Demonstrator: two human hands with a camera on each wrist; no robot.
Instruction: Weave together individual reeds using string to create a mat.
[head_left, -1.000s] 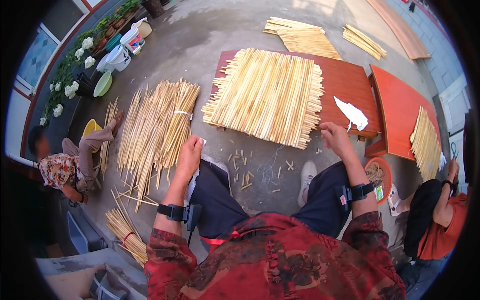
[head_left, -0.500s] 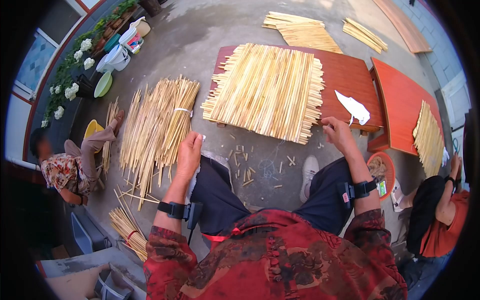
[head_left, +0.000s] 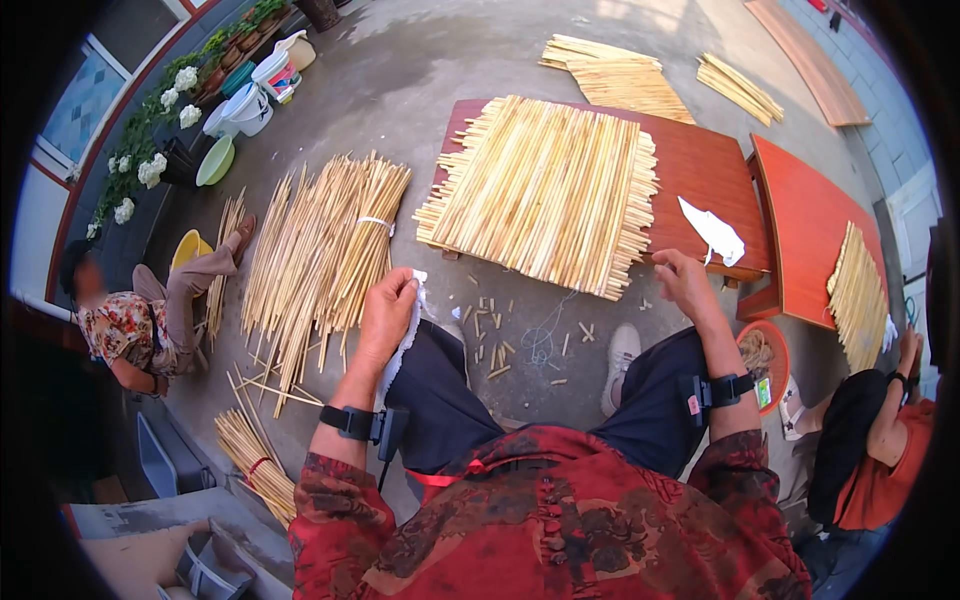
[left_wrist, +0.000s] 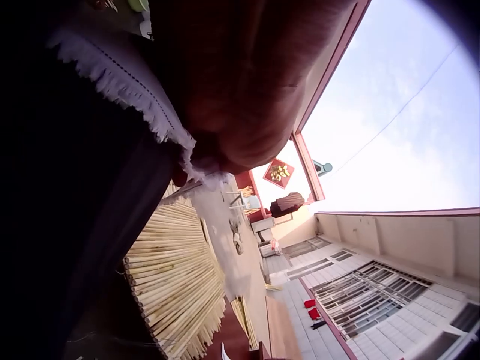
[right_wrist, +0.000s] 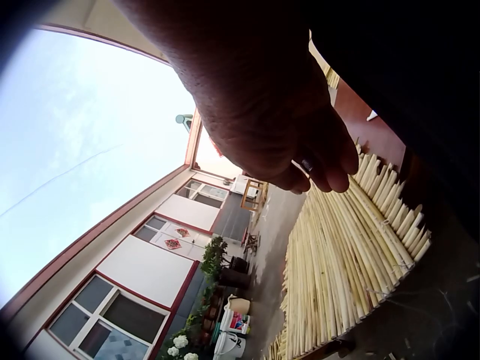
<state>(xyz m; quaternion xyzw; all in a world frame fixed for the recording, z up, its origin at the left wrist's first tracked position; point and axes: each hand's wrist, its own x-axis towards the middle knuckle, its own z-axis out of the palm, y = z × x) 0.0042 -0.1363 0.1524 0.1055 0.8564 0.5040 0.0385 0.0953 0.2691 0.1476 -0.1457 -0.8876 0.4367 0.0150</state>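
Observation:
Thumb and fingers of my left hand (head_left: 388, 312) pinch a frayed white cloth (head_left: 409, 335), which hangs down along the left thigh; its ragged edge also shows in the left wrist view (left_wrist: 142, 94). My right hand (head_left: 688, 285) hovers above the right knee, fingers loosely bent, near the mat's right corner. In the right wrist view a small dark shiny thing, perhaps a ring, shows at the fingers (right_wrist: 322, 161). The mat of pale stalks (head_left: 540, 190) lies on a dark red table (head_left: 700, 165), touched by neither hand.
Loose stalks (head_left: 310, 250) lie on the ground at left, and short cut pieces (head_left: 499, 355) between the feet. White scrap (head_left: 714, 232) rests on the table. An orange basket (head_left: 778, 385) stands by the right knee. One person sits on each side.
My left hand has drawn the white cloth up, so more of it shows beside the thigh. My right hand stays raised in much the same place; the head view has shifted slightly.

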